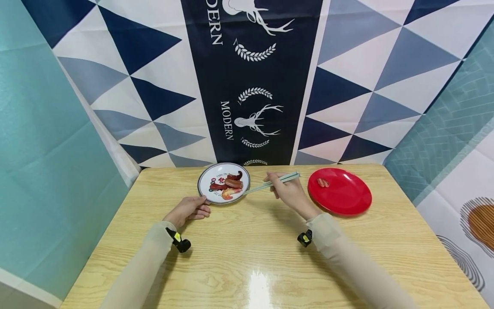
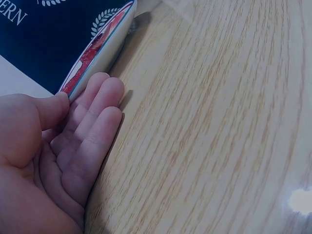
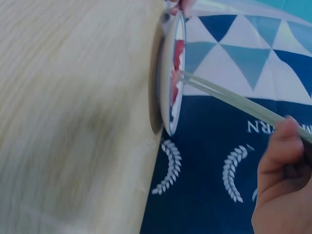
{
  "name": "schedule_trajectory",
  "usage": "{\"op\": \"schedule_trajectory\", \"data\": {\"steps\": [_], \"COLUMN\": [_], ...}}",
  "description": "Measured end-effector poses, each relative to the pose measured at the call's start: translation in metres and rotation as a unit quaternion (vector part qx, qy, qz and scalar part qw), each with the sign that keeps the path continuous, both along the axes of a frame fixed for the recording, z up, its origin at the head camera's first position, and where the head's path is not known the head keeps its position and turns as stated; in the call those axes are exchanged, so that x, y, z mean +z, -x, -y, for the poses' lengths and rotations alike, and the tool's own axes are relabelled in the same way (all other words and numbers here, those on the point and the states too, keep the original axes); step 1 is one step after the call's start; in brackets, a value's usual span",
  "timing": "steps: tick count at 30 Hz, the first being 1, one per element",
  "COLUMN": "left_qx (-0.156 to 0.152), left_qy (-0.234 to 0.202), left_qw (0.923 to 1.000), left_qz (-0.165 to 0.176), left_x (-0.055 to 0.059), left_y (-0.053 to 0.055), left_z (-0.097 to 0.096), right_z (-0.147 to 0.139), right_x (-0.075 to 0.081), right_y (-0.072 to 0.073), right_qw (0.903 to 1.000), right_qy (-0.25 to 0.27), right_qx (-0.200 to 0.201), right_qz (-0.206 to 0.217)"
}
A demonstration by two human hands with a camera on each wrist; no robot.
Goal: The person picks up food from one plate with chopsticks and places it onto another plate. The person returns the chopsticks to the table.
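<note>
A white plate (image 1: 210, 195) with a dark rim carries several food pieces: a shrimp (image 1: 227, 195), a brown sausage (image 1: 233, 183), a red piece (image 1: 218, 187) and a dark curled piece (image 1: 236, 175). My left hand (image 1: 191, 208) pinches its near-left rim, thumb on top and fingers below, as the left wrist view shows. Pale green chopsticks (image 1: 266, 185) are gripped in my right hand (image 1: 284, 191). Their tips are at the plate's right edge, beside the shrimp; in the right wrist view they overlap the food.
A red plate (image 1: 347, 197) sits to the right of my right hand, with small sausage pieces (image 1: 323, 183) on its left part. Both plates are on a wooden table (image 1: 239, 240). Behind its far edge hangs a patterned cloth (image 1: 251, 86); a teal panel (image 1: 50, 150) borders the left.
</note>
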State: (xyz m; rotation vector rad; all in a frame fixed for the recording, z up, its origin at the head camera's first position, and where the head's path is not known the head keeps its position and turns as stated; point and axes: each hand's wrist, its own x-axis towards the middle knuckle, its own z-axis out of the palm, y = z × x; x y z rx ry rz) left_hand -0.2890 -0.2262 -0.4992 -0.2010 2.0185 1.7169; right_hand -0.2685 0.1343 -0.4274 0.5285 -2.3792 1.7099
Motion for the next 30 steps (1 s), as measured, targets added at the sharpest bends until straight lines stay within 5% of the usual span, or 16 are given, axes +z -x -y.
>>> {"op": "schedule_trajectory", "data": {"steps": [9, 16, 30], "left_qx": [0.002, 0.002, 0.007], "left_qy": [0.003, 0.007, 0.011], "left_qw": [1.0000, 1.0000, 0.9999], "left_qz": [0.004, 0.002, 0.004], "left_x": [0.001, 0.002, 0.002], "left_y": [0.001, 0.001, 0.000], "left_z": [-0.001, -0.001, -0.001], "right_z": [-0.054, -0.116, -0.208], "right_x": [0.024, 0.017, 0.015], "right_y": [-0.018, -0.022, -0.035], "right_qw": [0.9973, 0.9918, 0.9841], "right_qy": [-0.053, -0.102, -0.054], "right_qx": [-0.050, -0.076, -0.164], "right_qz": [-0.007, -0.010, 0.038]}}
